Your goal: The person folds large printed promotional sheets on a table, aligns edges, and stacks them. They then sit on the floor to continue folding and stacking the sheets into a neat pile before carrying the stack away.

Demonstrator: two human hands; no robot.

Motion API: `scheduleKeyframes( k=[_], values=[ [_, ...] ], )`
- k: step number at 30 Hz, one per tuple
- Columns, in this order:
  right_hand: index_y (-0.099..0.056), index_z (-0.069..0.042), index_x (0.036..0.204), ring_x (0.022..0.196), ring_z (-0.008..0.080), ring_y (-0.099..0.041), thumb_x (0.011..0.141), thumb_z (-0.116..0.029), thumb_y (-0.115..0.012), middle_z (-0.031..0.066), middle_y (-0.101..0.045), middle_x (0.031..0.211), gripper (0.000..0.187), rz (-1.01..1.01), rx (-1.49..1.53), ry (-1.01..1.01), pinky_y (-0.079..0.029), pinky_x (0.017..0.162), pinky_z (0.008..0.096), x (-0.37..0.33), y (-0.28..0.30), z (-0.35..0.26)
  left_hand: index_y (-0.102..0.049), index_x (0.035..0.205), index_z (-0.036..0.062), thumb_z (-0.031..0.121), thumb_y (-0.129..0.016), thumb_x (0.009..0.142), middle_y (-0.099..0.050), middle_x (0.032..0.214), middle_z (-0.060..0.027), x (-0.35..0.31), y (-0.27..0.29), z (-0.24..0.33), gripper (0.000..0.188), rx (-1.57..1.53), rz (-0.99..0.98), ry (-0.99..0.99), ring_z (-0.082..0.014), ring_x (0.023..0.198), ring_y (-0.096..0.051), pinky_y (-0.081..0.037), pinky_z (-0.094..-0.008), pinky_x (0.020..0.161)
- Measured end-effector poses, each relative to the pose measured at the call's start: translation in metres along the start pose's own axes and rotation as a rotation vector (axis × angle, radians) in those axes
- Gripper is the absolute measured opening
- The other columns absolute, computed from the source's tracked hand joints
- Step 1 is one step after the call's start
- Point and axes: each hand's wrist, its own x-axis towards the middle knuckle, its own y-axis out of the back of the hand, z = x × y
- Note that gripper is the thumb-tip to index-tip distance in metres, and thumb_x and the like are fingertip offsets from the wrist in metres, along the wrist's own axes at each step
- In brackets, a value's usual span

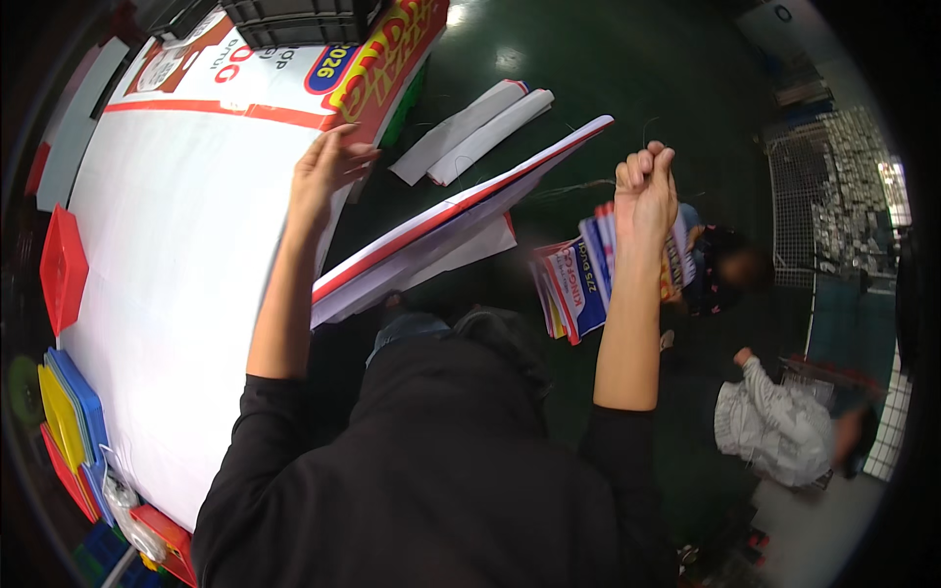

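Observation:
My left hand (pixel 330 171) is raised beside the edge of the white-covered table (pixel 196 245). Its fingers are loosely bent and apart, with nothing visible in them. Out to the right, my right hand (pixel 647 186) is closed in a pinch, and a thin thread (pixel 649 129) sticks up from its fingers. Between my arms, a folded white printed sheet (pixel 461 201) with a red band slants up to the right, in front of my legs. More pale strands (pixel 578 186) run between that sheet and my right hand.
Two rolled white sheets (pixel 480 132) lie on the dark green floor. A stack of printed sheets (pixel 578 284) is partly behind my right forearm. Black crates (pixel 294 22) stand on the table's far end; coloured trays (pixel 69 412) line its left side. A person in grey (pixel 779 421) is at right.

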Motion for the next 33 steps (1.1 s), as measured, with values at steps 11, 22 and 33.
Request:
scheduleKeyframes(
  k=[11, 22, 33],
  values=[
    [-0.053, 0.000, 0.094, 0.061, 0.0133, -0.042, 0.098, -0.021, -0.042, 0.0046, -0.047, 0.072, 0.024, -0.112, 0.178, -0.110, -0.037, 0.058, 0.0259, 0.122, -0.089, 0.025, -0.050, 0.125, 0.0015, 0.016, -0.045, 0.086, -0.035, 0.141, -0.0200, -0.095, -0.152, -0.036, 0.041, 1.501, -1.059, -0.536, -0.0332, 0.134, -0.028, -0.025, -0.0466, 0.109],
    [-0.058, 0.000, 0.094, 0.062, 0.0121, -0.045, 0.096, -0.022, -0.048, 0.0033, -0.050, 0.072, 0.024, -0.239, -0.016, -0.140, -0.038, 0.057, 0.0239, 0.106, -0.086, 0.007, -0.065, 0.101, -0.0008, 0.034, -0.057, 0.090, -0.067, 0.092, -0.0147, 0.037, -0.038, 0.112, 0.038, 0.439, -0.435, -0.006, -0.0177, 0.091, -0.063, -0.048, -0.0342, 0.084],
    [-0.047, 0.004, 0.128, 0.115, 0.0240, -0.053, 0.088, -0.026, -0.062, 0.0188, -0.057, 0.120, 0.052, -0.409, -0.675, -0.094, -0.042, 0.097, 0.0358, 0.121, -0.018, -0.003, -0.066, 0.101, 0.0049, 0.044, -0.066, 0.080, -0.066, 0.086, -0.0209, 0.129, -0.133, -0.141, 0.044, 1.136, -0.371, 0.069, -0.0333, 0.084, -0.064, -0.049, -0.0411, 0.076]
  ],
)
